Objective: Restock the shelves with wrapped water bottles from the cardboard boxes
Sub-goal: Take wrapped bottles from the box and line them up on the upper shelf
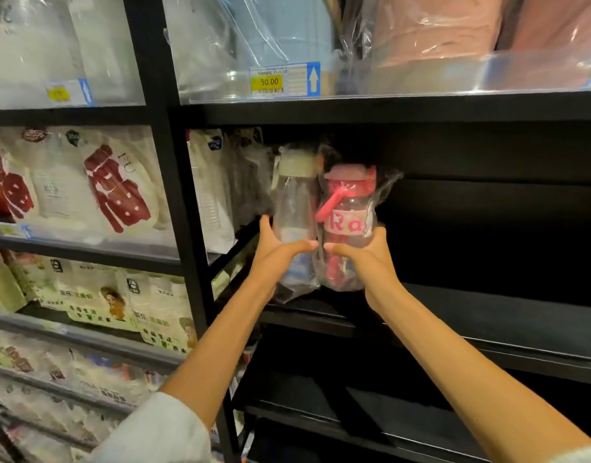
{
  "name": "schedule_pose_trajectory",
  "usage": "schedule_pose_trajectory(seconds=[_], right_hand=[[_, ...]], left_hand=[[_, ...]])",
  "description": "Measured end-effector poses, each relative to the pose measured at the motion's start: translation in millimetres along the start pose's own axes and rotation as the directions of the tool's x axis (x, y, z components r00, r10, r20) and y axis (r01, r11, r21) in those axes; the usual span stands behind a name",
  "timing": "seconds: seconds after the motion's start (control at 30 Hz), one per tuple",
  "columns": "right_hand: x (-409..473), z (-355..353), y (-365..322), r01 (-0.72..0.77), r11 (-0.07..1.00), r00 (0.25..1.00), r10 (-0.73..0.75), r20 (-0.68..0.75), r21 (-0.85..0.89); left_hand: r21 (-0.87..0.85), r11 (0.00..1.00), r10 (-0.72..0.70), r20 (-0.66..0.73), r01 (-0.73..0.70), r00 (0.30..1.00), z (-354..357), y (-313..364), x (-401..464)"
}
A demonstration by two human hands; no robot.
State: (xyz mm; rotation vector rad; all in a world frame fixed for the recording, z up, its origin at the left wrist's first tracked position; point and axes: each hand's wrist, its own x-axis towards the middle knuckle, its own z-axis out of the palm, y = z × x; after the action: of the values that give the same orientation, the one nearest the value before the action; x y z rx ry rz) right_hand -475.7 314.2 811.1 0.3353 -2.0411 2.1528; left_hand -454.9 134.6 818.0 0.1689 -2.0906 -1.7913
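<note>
Left hand [274, 243] fingers clamped on cream-lidded bottle [292, 202], right hand [362, 252] fingers on pink bottle [349, 222], white packets [210, 185] crowding left

Two plastic-wrapped bottles stand upright, touching, on the black shelf [488, 332]: cream-lidded bottle [292, 202] left, pink-lidded bottle [349, 225] right

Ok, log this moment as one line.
left hand holds cream-capped bottle | right hand holds pink bottle | both wrapped, at black shelf
</note>
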Motion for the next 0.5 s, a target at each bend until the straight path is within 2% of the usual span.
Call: schedule_pose_trajectory(seconds=[0.17,0.3,0.4,0.43,0.5], right_hand=[[39.7,12.6,32.4,-0.151,0.988,0.987,0.149,-0.066,-0.023],[66.0,18.1,58.3,-0.262,0.965,0.956,0.262,-0.131,0.014],[85.7,17.4,65.8,-0.340,0.939,0.937,0.343,0.073,-0.050],[92.6,18.8,67.0,-0.303,0.951,0.944,0.308,0.116,-0.054],[110.1,23.2,69.8,-0.068,0.996,0.998,0.069,0.015,-0.051]], left_hand=[[0.018,0.998,-0.068,-0.015,0.068,0.998,11.9,-27.1,44.6],[0.006,0.979,-0.203,-0.050,0.203,0.978,21.1,-50.9,79.3],[-0.068,0.939,-0.333,0.074,0.338,0.940,21.3,-60.1,98.8],[-0.059,0.937,-0.336,0.121,0.344,0.934,23.2,-62.2,106.9],[-0.028,0.960,-0.272,0.144,0.279,0.951,29.8,-64.6,125.1]])
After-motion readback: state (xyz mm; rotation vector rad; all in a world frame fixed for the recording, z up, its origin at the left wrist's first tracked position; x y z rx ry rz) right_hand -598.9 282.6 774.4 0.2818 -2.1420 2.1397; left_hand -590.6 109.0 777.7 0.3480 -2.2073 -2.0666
